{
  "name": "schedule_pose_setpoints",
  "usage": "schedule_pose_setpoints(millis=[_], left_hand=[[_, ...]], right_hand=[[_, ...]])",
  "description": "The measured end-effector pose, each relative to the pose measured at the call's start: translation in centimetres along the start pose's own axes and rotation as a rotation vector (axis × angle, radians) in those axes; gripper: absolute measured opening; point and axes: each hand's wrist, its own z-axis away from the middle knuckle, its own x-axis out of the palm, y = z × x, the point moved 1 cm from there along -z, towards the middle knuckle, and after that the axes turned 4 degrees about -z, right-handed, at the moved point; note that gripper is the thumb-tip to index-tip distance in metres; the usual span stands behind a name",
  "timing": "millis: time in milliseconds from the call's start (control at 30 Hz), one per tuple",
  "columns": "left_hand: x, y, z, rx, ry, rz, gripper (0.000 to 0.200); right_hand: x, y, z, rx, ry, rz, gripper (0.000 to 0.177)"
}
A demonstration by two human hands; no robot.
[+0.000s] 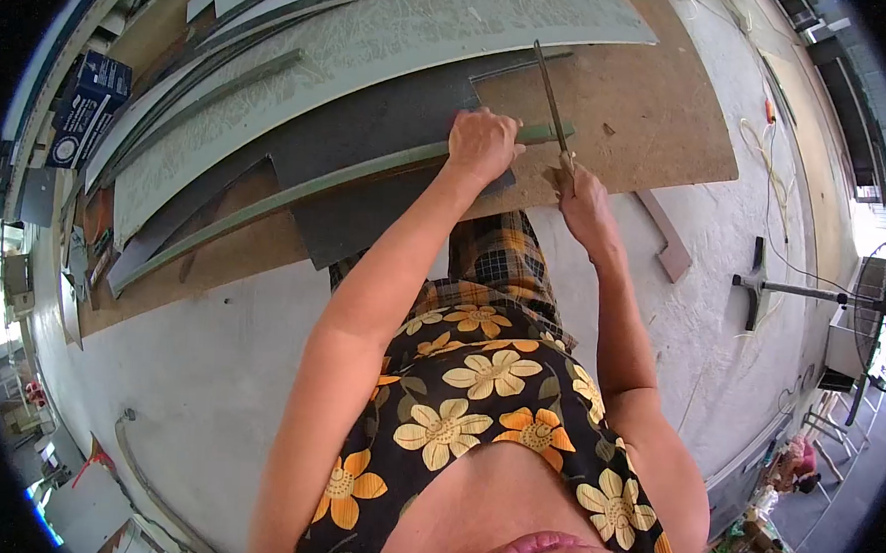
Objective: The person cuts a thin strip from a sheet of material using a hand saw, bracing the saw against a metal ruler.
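Note:
My left hand (484, 146) is closed on a long, narrow green strip (348, 174), near its right end. That strip lies across dark grey sheets (371, 123) on a brown board (662, 118). In my right hand (579, 199) is the handle of a long thin saw-like blade (551, 92). The blade points away from me and crosses the strip's right end, just right of my left hand. Whether it cuts into the strip cannot be made out.
A large pale sheet (395, 44) with loose strips lies beyond the dark sheets. At the left stands a blue box (93, 108). An L-shaped piece (665, 243) and a fan (877, 309) on a stand are at the right. A person (802, 466) is far off at lower right.

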Motion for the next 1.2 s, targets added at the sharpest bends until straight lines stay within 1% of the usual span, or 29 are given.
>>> schedule_pose_setpoints(millis=[67,100,167,267,400,500,567,667,767,800,867,900,967,1000,1067,1133,1200], left_hand=[[0.2,-0.1,0.2,0.054,0.083,-0.015,0.038],[0.3,0.0,0.2,0.036,0.073,-0.004,0.036],[0.5,0.1,0.1,-0.003,0.055,0.013,0.032],[-0.1,0.2,0.2,-0.01,-0.005,0.008,0.03],[-0.5,0.2,0.2,0.027,0.024,0.0,0.031],[-0.3,0.1,0.2,0.032,0.039,0.013,0.031],[-0.3,0.2,0.2,0.035,0.038,0.018,0.031],[-0.2,0.3,0.6,0.055,0.182,0.081,0.031],[-0.1,0.3,0.7,0.065,0.191,0.078,0.032],[-0.3,0.3,0.6,0.061,0.16,0.06,0.032],[-0.4,0.4,0.4,0.053,0.095,0.027,0.033],[-0.3,0.5,0.4,0.048,0.105,0.03,0.033],[-0.4,0.6,0.5,0.037,0.127,0.031,0.033],[-0.5,0.6,0.5,0.036,0.098,0.03,0.033],[-0.6,0.6,0.3,0.037,0.051,0.028,0.034],[-0.4,0.5,0.3,0.05,0.102,0.028,0.036],[-0.1,0.5,0.4,0.056,0.12,0.034,0.037]], right_hand=[[0.2,-1.0,-0.1,0.044,-0.026,0.057,0.026],[0.1,-1.3,-0.1,0.07,-0.038,0.086,0.025],[0.9,0.1,-0.5,0.047,-0.027,0.033,0.025],[1.1,0.4,-0.5,0.048,-0.044,-0.024,0.025],[1.2,0.5,-0.8,0.055,-0.06,0.012,0.025],[0.9,0.2,-1.5,0.085,-0.106,-0.018,0.023],[0.6,-0.6,-2.1,0.075,-0.124,0.031,0.022],[0.6,-1.0,-3.3,0.107,-0.148,0.069,0.021],[0.3,-2.0,-3.1,0.153,-0.152,0.026,0.021],[0.3,-2.2,-3.0,0.166,-0.151,0.002,0.022],[1.0,-1.3,-2.7,0.088,-0.105,-0.019,0.024],[1.4,-0.8,-2.5,0.05,-0.085,-0.028,0.025],[1.9,0.2,-0.5,0.041,-0.093,0.01,0.026],[2.0,0.6,0.7,0.03,-0.094,0.031,0.027],[3.0,3.4,4.5,-0.013,-0.02,-0.036,0.026],[3.1,4.4,8.1,0.062,-0.041,-0.041,0.024],[1.8,3.7,10.5,0.152,-0.114,-0.04,0.025]])
